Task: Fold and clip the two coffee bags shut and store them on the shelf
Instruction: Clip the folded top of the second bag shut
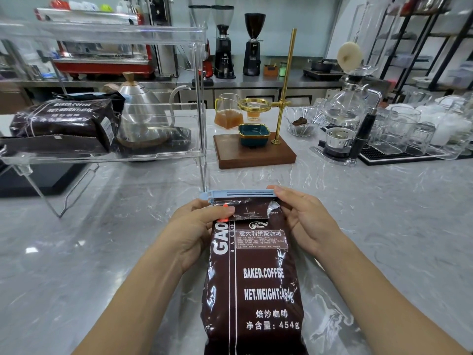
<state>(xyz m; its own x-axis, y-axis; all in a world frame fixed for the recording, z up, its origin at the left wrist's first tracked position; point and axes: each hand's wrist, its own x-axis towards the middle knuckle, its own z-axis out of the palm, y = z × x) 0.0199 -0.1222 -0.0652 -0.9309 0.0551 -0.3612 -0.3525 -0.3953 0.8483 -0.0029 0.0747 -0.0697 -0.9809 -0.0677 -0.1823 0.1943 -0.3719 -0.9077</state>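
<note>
Nearby, low centre of the frame: a dark brown coffee bag (256, 283) lay on the grey marble counter (102, 252), its top folded over.
Clip: a pale blue sealing clip (238, 194) sat across the fold at the bag's far edge.
Left hand: the left hand (197, 229) pinched the folded top at its left corner, thumb lying over the flap.
Right hand: the right hand (302, 219) curled round the bag's right corner, fingertips touching the clip's right end.
Shelf: a clear acrylic shelf (158, 155) stood at the upper left of the frame; its front post rose just beyond the clip.
Second bag: another coffee bag (64, 124) lay on its side on the shelf's lower tier, at the left.
Kettle: a steel gooseneck kettle (143, 111) stood just right of that bag, seen through the shelf.
Centre: a brass pour-over stand (285, 85) on a wooden base (253, 156) held a teal dish (254, 134).
Upper right: a glass siphon brewer (345, 108) and upturned glasses (404, 134) crowded the counter.
Background: two black grinders (238, 44) stood on the far steel bench.
</note>
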